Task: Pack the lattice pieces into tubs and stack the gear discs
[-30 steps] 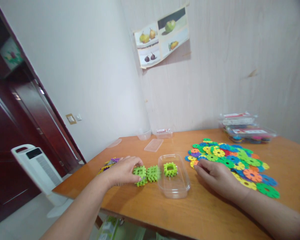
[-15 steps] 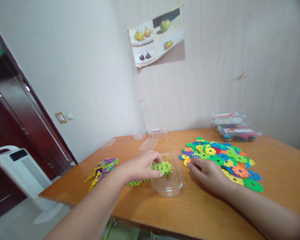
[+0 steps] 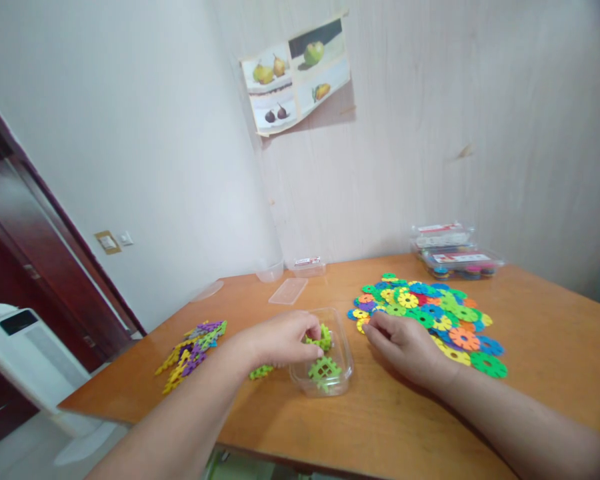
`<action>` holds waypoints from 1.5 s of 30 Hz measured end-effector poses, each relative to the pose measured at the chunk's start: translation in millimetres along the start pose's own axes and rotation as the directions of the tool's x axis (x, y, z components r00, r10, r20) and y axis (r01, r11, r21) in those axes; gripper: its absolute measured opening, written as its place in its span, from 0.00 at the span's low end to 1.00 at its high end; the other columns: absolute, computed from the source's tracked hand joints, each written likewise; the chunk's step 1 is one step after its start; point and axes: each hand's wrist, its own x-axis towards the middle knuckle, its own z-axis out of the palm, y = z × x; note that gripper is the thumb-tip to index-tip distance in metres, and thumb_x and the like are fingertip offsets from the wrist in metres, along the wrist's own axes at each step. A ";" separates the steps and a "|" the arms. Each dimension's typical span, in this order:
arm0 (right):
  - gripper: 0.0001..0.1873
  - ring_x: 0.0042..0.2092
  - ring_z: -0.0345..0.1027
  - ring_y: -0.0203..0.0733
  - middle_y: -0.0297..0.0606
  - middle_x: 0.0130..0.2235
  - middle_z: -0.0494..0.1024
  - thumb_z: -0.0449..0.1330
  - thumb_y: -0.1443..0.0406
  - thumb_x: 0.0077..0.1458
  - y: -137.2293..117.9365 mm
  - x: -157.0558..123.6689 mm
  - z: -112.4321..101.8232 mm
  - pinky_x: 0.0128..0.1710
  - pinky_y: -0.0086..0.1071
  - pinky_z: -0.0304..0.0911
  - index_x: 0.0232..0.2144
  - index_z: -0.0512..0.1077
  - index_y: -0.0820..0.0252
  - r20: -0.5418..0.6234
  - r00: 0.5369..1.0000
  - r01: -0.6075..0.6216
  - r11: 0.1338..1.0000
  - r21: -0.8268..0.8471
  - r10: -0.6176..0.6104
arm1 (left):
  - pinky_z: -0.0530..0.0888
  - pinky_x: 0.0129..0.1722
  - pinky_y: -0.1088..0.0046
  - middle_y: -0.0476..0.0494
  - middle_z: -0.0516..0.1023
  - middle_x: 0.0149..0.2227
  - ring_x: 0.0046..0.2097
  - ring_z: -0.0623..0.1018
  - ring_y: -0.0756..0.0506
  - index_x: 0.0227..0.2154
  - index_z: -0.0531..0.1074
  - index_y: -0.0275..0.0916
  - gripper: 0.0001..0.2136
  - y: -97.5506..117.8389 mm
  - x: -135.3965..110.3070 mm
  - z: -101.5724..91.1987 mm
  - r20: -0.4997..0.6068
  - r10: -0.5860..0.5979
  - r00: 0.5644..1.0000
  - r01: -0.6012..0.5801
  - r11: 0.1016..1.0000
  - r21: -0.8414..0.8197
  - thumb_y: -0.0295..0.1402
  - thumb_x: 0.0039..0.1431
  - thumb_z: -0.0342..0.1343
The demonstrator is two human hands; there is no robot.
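My left hand (image 3: 280, 340) reaches into a clear plastic tub (image 3: 294, 380) on the wooden table (image 3: 555, 347). Its fingers curl round a lime-green lattice block (image 3: 323, 335) at the far side of the tub. A second green block (image 3: 324, 368) lies loose in the near side. A third green piece (image 3: 261, 372) sits on the table just left of the tub. My right hand (image 3: 405, 343) rests on the table right of the tub, fingers bent and together, its tips at the edge of a pile of coloured flower discs (image 3: 430, 310).
A heap of yellow and purple pieces (image 3: 190, 347) lies at the left. Behind the tub are a clear lid (image 3: 287, 291), a small box (image 3: 307, 267) and a cup (image 3: 270, 270). Stacked boxes of discs (image 3: 453, 257) stand against the wall. A white appliance (image 3: 20, 347) stands on the floor.
My left hand lifted a green block from the table and carried it right into the tub, where two blocks now lie. My right hand stayed by the discs. The camera turned right.
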 end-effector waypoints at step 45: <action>0.19 0.24 0.58 0.34 0.29 0.21 0.65 0.49 0.55 0.63 0.5 0.9 2.9 0.26 0.29 0.50 0.22 0.57 0.57 0.000 1.000 -0.025 0.999 0.025 0.025 | 0.67 0.30 0.75 0.47 0.77 0.35 0.35 0.75 0.46 0.41 0.76 0.41 0.17 15.7 14.9 3.8 0.159 0.031 0.987 -0.053 0.989 0.139 0.44 0.50 0.61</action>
